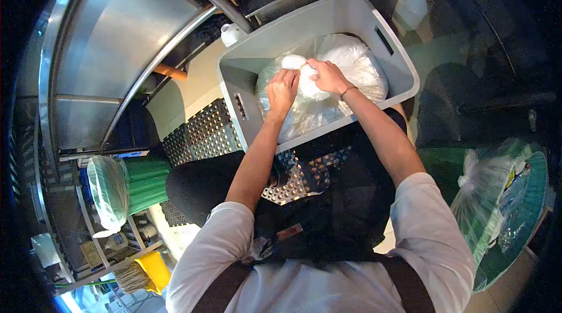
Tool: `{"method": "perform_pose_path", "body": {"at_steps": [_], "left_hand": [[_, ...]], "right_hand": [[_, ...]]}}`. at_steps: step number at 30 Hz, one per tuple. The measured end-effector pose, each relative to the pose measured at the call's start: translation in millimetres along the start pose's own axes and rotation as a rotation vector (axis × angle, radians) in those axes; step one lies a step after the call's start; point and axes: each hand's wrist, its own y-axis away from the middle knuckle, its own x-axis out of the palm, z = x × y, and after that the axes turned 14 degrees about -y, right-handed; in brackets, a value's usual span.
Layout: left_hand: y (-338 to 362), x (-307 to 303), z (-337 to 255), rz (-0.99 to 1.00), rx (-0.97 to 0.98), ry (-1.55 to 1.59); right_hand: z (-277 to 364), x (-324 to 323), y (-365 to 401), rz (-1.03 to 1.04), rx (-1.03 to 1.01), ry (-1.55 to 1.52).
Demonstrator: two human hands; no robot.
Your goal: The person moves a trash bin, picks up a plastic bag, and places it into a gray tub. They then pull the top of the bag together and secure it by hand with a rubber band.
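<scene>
A big clear plastic bag [358, 62], bunched and whitish at its gathered neck, lies inside a grey plastic tub [281, 29]. My left hand [282, 92] is closed at the left side of the bag's neck, fingers bent over the plastic. From the right, my right hand [329, 76] grips the same neck, thumb and fingers pressed together. A thin yellowish band [302, 68] shows around the neck between both hands. The fingertips are partly hidden, as is whatever fills the bag.
Perforated black mat [205, 131] covers the floor around the tub. White plastic jugs [413, 6] stand behind it. Green bins with clear liners are at left [146, 183] and right [541, 196]. A metal frame [158, 52] rises at upper left; a mop [130, 278] is lower left.
</scene>
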Motion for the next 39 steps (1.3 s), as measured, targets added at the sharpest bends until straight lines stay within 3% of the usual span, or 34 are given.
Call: {"method": "perform_pose_path", "body": {"at_steps": [4, 9, 15, 21, 30, 39], "left_hand": [[-0.9, 0.4, -4.8, -0.004, -0.092, -0.023], [-1.7, 3.8, -13.8, 0.011, -0.139, -0.069], [-0.6, 17.1, -10.4, -0.062, -0.256, 0.097], [1.1, 13.8, -1.6, 0.064, -0.351, 0.134], [1.4, 17.8, 11.0, 0.078, -0.249, 0.152], [-6.3, 33.6, 13.4, -0.034, -0.010, -0.183]], "right_hand": [[-2.6, 4.3, -1.0, -0.068, -0.051, -0.022], [5.3, 1.5, -1.2, -0.071, 0.027, -0.021], [4.7, 4.4, -1.8, -0.071, 0.032, -0.007], [8.2, 3.7, 0.8, -0.037, 0.010, 0.028], [11.3, -0.8, 3.9, -0.011, -0.026, 0.029], [10.1, -1.3, 4.6, -0.043, -0.069, -0.002]]}}
